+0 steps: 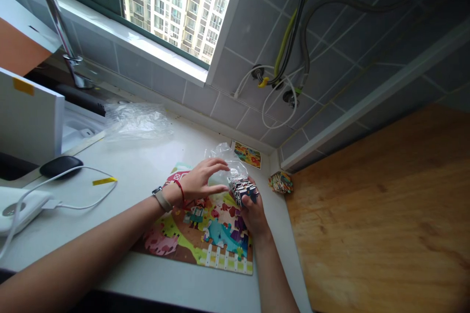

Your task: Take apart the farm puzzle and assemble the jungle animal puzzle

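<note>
The right hand (252, 208) grips a thick stack of puzzle pieces (243, 190) above the picture board (216, 234), toward its two o'clock edge. At the stack's nine o'clock, the left hand (203, 178) is empty, thumb and fingers parted wide; a clear bag (223, 154) lies at eleven, a printed card (247, 155) at twelve, another pile (281, 182) at three

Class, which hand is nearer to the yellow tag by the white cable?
Left. The left hand is right of the tag, over the puzzle; the right hand is farther right, gripping a stack of pieces.
</note>
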Available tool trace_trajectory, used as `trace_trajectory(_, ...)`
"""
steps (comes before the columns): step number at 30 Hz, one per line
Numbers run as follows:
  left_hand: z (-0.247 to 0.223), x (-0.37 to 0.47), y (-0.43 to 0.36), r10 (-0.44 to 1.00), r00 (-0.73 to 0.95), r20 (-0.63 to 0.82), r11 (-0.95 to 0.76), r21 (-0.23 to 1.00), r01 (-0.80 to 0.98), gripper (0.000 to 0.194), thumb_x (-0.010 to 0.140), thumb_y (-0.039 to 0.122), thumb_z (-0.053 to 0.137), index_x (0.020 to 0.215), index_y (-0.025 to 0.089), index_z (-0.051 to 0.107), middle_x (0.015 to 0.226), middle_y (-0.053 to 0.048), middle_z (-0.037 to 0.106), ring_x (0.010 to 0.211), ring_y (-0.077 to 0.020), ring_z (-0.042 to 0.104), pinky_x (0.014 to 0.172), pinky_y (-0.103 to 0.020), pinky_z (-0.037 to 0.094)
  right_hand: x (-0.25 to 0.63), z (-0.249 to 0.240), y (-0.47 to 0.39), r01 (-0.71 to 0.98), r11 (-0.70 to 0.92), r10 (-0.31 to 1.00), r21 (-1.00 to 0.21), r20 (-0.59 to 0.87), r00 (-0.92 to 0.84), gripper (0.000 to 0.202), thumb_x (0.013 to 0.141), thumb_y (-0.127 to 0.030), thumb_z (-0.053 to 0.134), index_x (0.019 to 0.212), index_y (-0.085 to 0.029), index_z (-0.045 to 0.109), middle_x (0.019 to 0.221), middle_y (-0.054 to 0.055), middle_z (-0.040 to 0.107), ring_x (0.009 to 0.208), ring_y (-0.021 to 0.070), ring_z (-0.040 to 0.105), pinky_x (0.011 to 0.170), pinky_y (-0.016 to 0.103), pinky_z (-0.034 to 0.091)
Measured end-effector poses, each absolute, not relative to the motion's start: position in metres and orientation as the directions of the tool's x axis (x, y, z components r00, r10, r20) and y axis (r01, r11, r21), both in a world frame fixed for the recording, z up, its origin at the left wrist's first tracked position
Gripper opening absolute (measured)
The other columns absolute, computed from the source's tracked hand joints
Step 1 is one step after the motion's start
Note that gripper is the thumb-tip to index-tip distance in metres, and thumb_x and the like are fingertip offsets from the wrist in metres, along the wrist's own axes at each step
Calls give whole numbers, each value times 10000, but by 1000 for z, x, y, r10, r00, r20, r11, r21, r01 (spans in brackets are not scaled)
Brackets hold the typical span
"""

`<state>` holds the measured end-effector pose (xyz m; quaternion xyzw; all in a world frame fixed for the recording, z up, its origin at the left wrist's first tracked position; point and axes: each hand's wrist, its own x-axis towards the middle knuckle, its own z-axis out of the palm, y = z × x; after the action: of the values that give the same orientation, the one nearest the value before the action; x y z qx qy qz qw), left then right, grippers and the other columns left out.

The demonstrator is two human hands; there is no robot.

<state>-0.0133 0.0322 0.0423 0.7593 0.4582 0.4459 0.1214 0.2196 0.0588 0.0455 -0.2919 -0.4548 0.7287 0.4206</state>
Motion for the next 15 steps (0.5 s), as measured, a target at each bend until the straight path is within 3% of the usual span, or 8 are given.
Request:
trace_trajectory(2, 40, -7, 30, 798, 210, 564, -549, 538, 640, 519, 881, 563, 726, 1251, 210, 643, 1300, -138, 647, 1238, -325, 601, 1077, -516, 498, 219, 46, 58, -343, -229, 879, -911, -42, -475, 763, 662, -415, 941, 1337, -301, 605, 1243, 46, 723, 1134, 289, 699, 1150, 561, 460)
trace_trajectory(6, 30, -3, 34, 795, 164, 585, -535, 545, 646, 287, 1041, 376, 519, 1182, 190, 685, 1223, -123, 707, 1157, -271, 659, 1044, -471, 530, 219, 42, 61, -300, -220, 876, -928, -53, -480, 797, 655, -417, 940, 1359, -289, 590, 1274, 58, 714, 1173, 292, 685, 1146, 542, 465)
trace_trajectory(11, 37, -2, 30, 789, 88, 608, -543, 624, 562, 390, 1103, 315, 378, 1362, 207, 648, 1381, -95, 678, 1358, -246, 565, 1186, -463, 445, 210, 44, 66, -120, -67, 881, -991, -2, -474, 762, 697, -373, 914, 1384, -262, 606, 1336, 66, 697, 1249, 300, 641, 1144, 507, 465)
trace_trajectory(15, 46, 2, 23, 781, 159, 604, -592, 637, 493, 438, 1102, 319, 364, 1488, 268, 563, 1554, -48, 549, 1483, -249, 445, 1270, -487, 342, 193, 66, 66, -136, -197, 842, -971, -97, -530, 606, 793, -402, 828, 1352, -270, 632, 1269, 47, 730, 1168, 269, 687, 1041, 439, 552)
